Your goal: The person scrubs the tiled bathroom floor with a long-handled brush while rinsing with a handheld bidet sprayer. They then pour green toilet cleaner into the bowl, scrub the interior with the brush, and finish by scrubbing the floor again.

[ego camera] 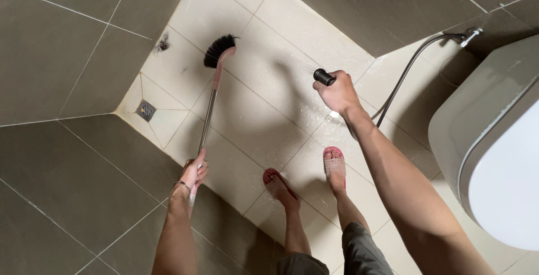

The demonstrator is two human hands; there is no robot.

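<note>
Your left hand (193, 172) is closed on the brush (213, 78) handle, bristles on the tile near the drain (145, 110), your right hand (338, 91) fisted round the sprayer (323, 76) beside the toilet (494, 140): wet tile underfoot, likely slip if you lean.

Small bathroom corner, seen from above. Cream floor tiles (264, 84), glossy and flecked with water drops, meeting dark grey-brown wall tiles (62, 56) on pale grout lines. Square metal floor drain (145, 110) tucked into the corner where floor meets walls. Just up from the drain, a dark clump of hair (163, 44). Far across from the drain, a white toilet (494, 157), lid closed.
</note>
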